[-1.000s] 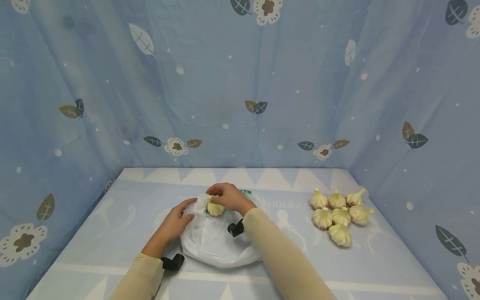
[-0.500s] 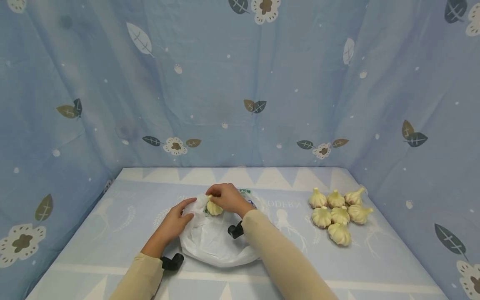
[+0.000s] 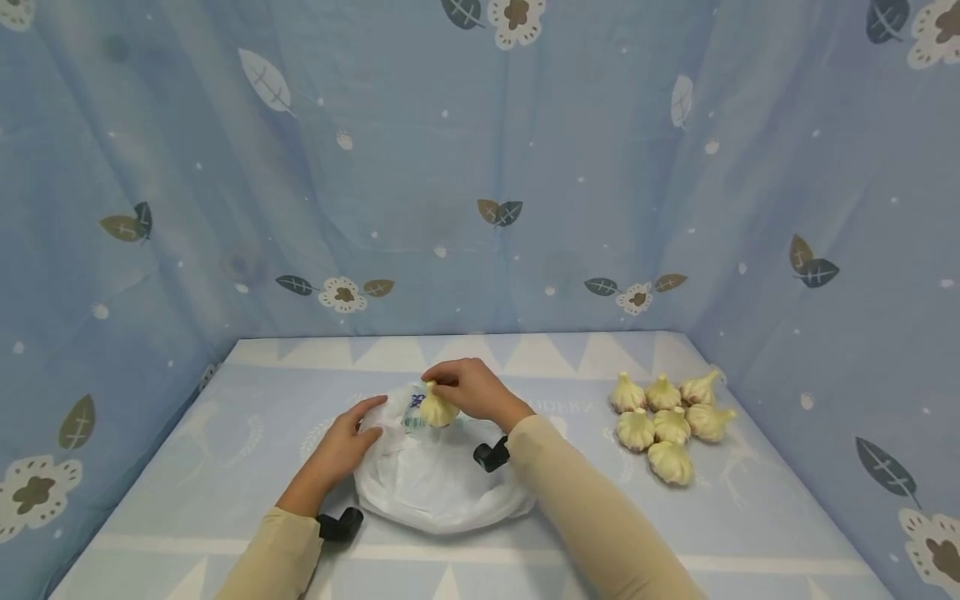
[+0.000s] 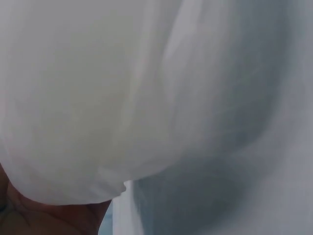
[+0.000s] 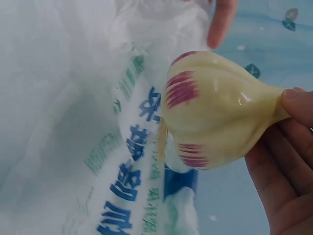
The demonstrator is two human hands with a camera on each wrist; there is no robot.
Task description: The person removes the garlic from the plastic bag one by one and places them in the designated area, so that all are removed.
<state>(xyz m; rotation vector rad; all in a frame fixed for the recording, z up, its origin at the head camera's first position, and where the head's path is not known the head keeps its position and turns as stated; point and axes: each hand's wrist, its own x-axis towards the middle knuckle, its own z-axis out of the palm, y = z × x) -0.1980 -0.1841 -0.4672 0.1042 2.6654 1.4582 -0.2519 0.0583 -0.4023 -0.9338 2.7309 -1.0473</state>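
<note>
A pale garlic bulb (image 3: 437, 408) with purple streaks hangs over a white plastic bag (image 3: 435, 492). My right hand (image 3: 474, 390) pinches its stem between thumb and fingers, as the right wrist view shows with the bulb (image 5: 215, 112) up close. At the bag's left side rests my left hand (image 3: 343, 443), its thumb and index finger apart and touching the plastic. In the left wrist view the bag (image 4: 83, 107) covers most of that hand. Blue and green print marks the bag near the bulb. Whatever the bag contains is hidden.
Several garlic bulbs (image 3: 671, 425) stand in a cluster on the right of the table (image 3: 247, 492). A blue patterned curtain (image 3: 420, 167) closes off the back and both sides. Each wrist carries a black camera mount.
My right hand has shifted slightly right and up with the garlic bulb. The bag's blue print now shows beside the bulb. My left hand stays at the bag, and the head view has turned slightly.
</note>
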